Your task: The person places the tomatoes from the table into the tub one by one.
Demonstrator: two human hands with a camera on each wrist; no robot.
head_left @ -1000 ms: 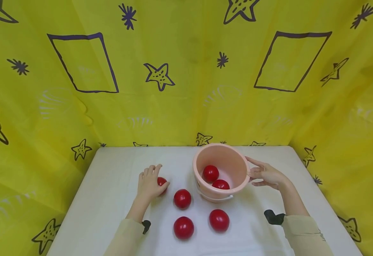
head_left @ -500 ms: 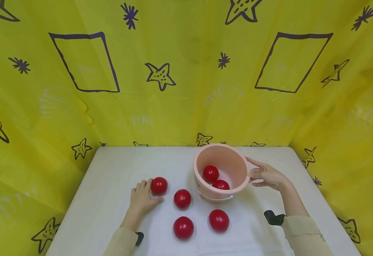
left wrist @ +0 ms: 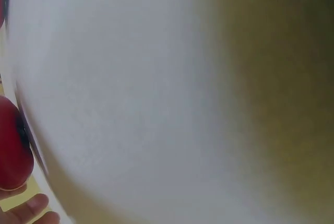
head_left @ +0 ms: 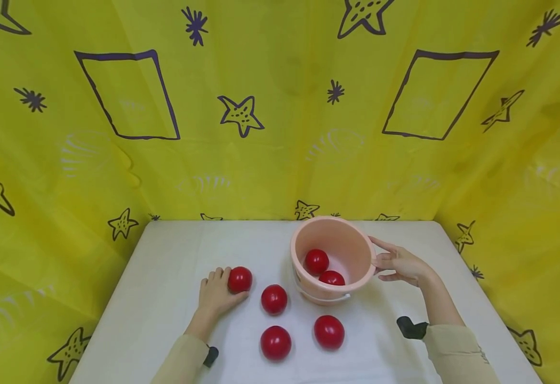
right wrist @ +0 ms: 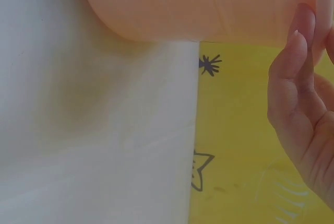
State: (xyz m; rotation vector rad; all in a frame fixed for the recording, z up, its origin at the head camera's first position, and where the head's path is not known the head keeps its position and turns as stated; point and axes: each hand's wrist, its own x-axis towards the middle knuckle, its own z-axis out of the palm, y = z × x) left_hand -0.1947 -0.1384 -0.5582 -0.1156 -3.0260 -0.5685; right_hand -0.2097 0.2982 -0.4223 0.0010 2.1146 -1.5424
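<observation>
A glossy red ball (head_left: pixel 239 280) lies on the left part of the white table. My left hand (head_left: pixel 216 292) holds it from the left, fingers along its far side and thumb at the near side. In the left wrist view, fingertips (left wrist: pixel 36 203) show just below that ball (left wrist: pixel 13 148). A pink bucket (head_left: pixel 330 230) with a white handle stands right of centre and has two red balls (head_left: pixel 317 261) inside. With my right hand (head_left: pixel 401 265) I grip its right rim; the right wrist view has fingertips (right wrist: pixel 295 46) against the outer wall (right wrist: pixel 182 7) under the rim.
Three more red balls rest on the table: one (head_left: pixel 274 299) left of the bucket, one (head_left: pixel 276 343) nearer the front, another (head_left: pixel 329 332) before the bucket. A yellow curtain (head_left: pixel 280 160) with drawn stars closes off the back and sides of the table (head_left: pixel 174 250).
My left hand has drawn back from over the ball, moved to its left side and then closed in around it. The right hand and the bucket have stayed in place.
</observation>
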